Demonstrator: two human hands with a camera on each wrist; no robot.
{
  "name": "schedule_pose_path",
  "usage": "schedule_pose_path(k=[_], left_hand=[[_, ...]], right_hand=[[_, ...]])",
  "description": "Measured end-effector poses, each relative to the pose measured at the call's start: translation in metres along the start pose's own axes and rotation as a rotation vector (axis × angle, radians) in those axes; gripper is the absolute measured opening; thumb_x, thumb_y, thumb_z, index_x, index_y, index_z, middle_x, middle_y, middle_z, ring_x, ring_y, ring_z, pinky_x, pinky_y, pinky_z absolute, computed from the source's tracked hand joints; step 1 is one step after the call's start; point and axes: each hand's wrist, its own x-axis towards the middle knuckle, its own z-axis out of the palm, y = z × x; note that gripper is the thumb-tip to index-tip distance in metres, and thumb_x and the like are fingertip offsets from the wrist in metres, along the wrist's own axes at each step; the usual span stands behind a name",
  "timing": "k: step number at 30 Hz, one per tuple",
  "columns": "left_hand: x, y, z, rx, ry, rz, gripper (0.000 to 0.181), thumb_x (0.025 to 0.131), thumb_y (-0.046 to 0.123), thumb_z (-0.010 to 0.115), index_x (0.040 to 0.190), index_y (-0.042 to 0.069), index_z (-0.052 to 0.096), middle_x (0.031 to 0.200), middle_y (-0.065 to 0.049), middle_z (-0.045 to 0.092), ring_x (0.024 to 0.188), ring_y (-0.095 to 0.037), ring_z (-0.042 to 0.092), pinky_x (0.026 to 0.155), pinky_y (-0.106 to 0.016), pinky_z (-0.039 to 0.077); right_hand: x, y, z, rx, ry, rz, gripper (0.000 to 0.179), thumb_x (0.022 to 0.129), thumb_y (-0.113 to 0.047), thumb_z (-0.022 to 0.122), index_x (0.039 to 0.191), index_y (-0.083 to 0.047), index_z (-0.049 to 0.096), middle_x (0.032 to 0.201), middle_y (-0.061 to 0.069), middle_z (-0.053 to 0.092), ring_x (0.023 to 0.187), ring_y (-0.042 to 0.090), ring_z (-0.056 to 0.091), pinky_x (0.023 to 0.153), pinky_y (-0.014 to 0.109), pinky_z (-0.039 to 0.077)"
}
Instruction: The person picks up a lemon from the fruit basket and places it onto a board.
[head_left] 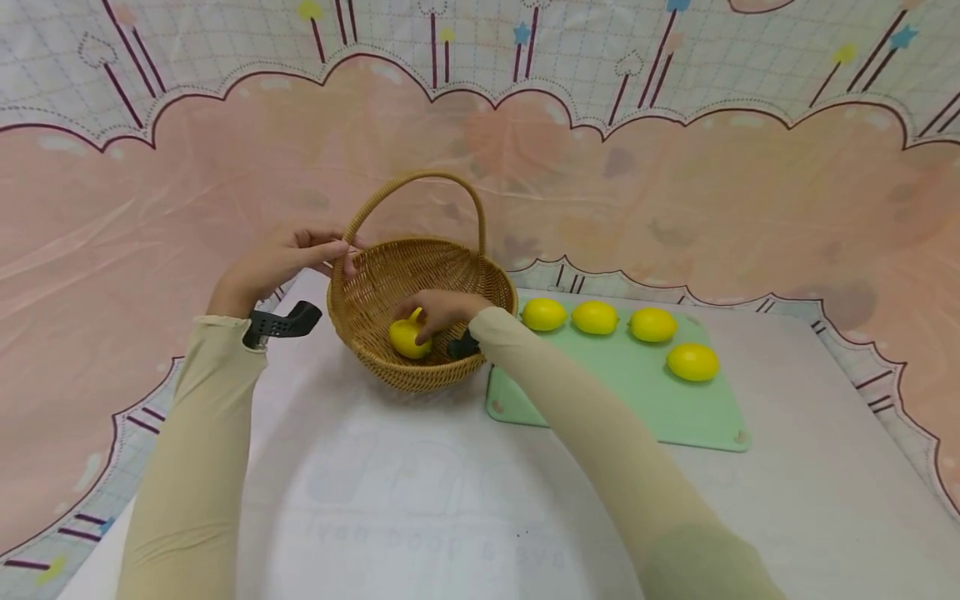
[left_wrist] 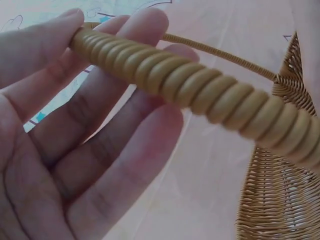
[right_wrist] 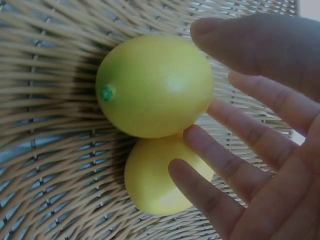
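Observation:
My left hand (head_left: 281, 260) holds the handle (left_wrist: 185, 82) of a woven wicker basket (head_left: 420, 377) at its left side, thumb on one side and fingers on the other. Inside the basket is my right hand (head_left: 444, 310), over the yellow lemons. In the right wrist view two lemons lie touching on the wicker: an upper lemon (right_wrist: 155, 85) with a green tip, and a lower lemon (right_wrist: 155, 180) partly behind the fingers. The right fingers (right_wrist: 210, 195) are extended beside them, and the thumb stands apart from the upper lemon.
Right of the basket lies a pale green cutting board (head_left: 600, 392), with several lemons on it, among them a near lemon (head_left: 693, 362). The white table (head_left: 390, 500) extends in front. A patterned pink cloth (head_left: 675, 200) hangs behind.

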Motion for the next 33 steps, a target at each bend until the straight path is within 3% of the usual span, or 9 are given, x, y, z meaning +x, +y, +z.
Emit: schedule_pose_path(k=[4,9,15,20,28,33], left_hand=[[-0.003,-0.005,0.003,-0.054,0.011,-0.001,0.021,0.099,0.021,0.047,0.109,0.016,0.065,0.076,0.005,0.068,0.082,-0.008,0.063,0.075,-0.021,0.053],[-0.004,-0.01,0.012,-0.146,0.029,0.041,0.022,0.101,0.021,0.043,0.104,0.023,0.064,0.076,0.01,0.068,0.076,-0.006,0.064,0.073,-0.019,0.052],[-0.007,-0.013,0.021,-0.271,0.077,0.05,0.022,0.1,0.024,0.043,0.106,0.02,0.064,0.076,0.006,0.069,0.072,-0.007,0.063,0.07,-0.018,0.053],[-0.009,-0.015,0.026,-0.342,0.082,0.049,0.025,0.1,0.028,0.043,0.109,0.016,0.063,0.078,0.003,0.07,0.072,-0.009,0.063,0.069,-0.02,0.053],[-0.012,-0.02,0.027,-0.33,0.061,0.089,0.025,0.1,0.025,0.042,0.111,0.015,0.062,0.076,0.003,0.069,0.071,-0.01,0.063,0.068,-0.02,0.053],[-0.014,-0.021,0.026,-0.343,0.023,0.107,0.026,0.101,0.024,0.04,0.112,0.013,0.061,0.078,0.002,0.07,0.073,-0.01,0.064,0.069,-0.02,0.053]], right_hand=[[0.001,-0.001,0.002,-0.027,0.005,0.011,0.054,0.086,-0.006,0.065,0.137,-0.008,0.047,0.142,0.008,0.047,0.13,0.025,0.045,0.102,0.032,0.045],[0.001,-0.002,0.002,-0.028,0.007,0.016,0.054,0.086,-0.006,0.066,0.137,-0.006,0.046,0.141,0.01,0.048,0.127,0.026,0.048,0.102,0.031,0.045],[0.002,-0.002,0.002,-0.052,0.0,0.033,0.058,0.086,-0.01,0.066,0.139,-0.003,0.043,0.14,0.012,0.048,0.124,0.027,0.051,0.101,0.033,0.046],[0.0,-0.003,0.003,-0.074,-0.009,0.049,0.051,0.087,-0.011,0.066,0.135,-0.006,0.049,0.134,0.013,0.052,0.121,0.025,0.052,0.099,0.033,0.047],[-0.002,-0.004,0.006,-0.01,-0.082,-0.005,0.042,0.083,0.003,0.066,0.123,-0.007,0.06,0.127,0.011,0.059,0.118,0.023,0.056,0.096,0.029,0.049],[-0.001,-0.004,0.007,-0.038,-0.126,-0.017,0.045,0.083,0.004,0.066,0.125,-0.009,0.061,0.126,0.007,0.062,0.115,0.019,0.058,0.096,0.027,0.049]])
